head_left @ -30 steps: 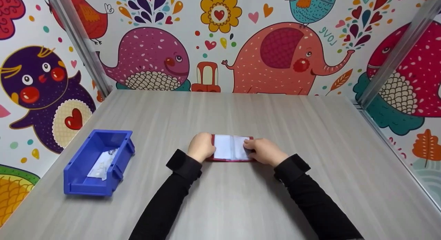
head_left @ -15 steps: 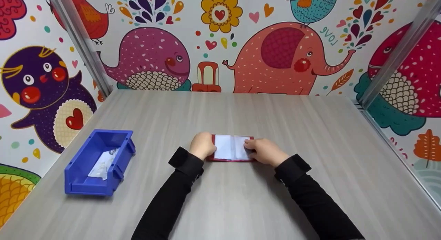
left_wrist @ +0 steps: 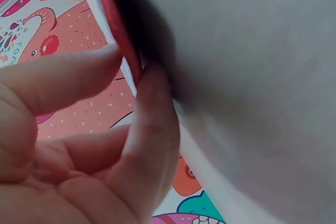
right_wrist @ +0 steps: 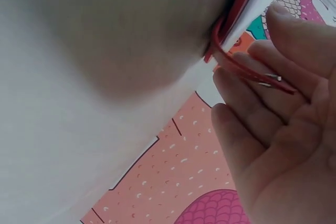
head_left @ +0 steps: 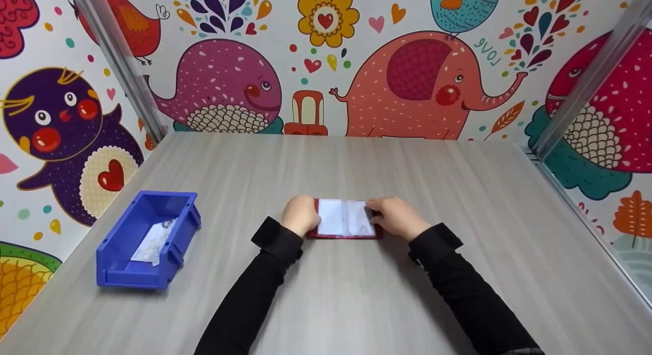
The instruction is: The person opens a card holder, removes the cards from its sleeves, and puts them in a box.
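Observation:
An open red card holder [head_left: 331, 218] with clear sleeves over white pages lies spread between my hands on the table. At its left edge my left hand [head_left: 300, 216] pinches the cover; the left wrist view shows the thumb on the page side and a finger behind the red edge [left_wrist: 116, 22]. My right hand [head_left: 400, 217] is at the right edge, its thumb lifted off the page. In the right wrist view a red strap [right_wrist: 244, 69] with a metal snap sticks out from the cover across the extended fingers [right_wrist: 236, 124].
A blue plastic bin [head_left: 133, 278] stands at the table's left, with a white and clear packet [head_left: 154, 243] inside. Patterned panels [head_left: 316, 64] and metal posts [head_left: 586, 85] border the table [head_left: 346, 304] at the back and sides.
My right thumb has come off the right page and the right hand has shifted slightly outward, baring more of the holder's right edge. The left hand keeps its pinch.

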The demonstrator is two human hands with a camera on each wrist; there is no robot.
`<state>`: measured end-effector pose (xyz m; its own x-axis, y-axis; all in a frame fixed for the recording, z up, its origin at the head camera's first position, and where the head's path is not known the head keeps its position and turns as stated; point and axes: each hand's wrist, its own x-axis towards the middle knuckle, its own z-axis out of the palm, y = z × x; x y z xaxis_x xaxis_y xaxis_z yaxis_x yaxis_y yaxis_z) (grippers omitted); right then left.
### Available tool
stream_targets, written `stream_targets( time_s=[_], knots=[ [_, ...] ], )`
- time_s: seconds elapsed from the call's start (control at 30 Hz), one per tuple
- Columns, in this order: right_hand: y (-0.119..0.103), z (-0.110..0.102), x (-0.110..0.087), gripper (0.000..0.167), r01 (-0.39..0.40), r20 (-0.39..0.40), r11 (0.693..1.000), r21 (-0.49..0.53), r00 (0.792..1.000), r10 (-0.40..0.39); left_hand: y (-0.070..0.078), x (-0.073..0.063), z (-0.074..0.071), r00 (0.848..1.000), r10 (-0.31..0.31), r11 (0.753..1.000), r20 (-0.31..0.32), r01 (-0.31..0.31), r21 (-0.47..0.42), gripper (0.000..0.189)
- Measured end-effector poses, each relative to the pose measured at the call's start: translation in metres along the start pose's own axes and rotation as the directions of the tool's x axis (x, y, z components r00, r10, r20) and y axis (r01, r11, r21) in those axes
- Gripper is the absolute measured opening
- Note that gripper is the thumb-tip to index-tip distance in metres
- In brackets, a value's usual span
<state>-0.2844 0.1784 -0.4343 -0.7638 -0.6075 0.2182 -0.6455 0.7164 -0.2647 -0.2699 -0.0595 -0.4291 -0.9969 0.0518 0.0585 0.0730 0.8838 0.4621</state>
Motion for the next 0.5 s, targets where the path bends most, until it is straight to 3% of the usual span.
stream_targets(
  time_s=[0.5],
  knots=[
    [0.0000,0.0045,0.0042,0.018,0.025,0.048,0.994,-0.105,0.999,-0.020,0.0009,0.0011,0.0002,1.000,-0.010,0.999,0.007,0.010,0.033,0.011]
  ],
)
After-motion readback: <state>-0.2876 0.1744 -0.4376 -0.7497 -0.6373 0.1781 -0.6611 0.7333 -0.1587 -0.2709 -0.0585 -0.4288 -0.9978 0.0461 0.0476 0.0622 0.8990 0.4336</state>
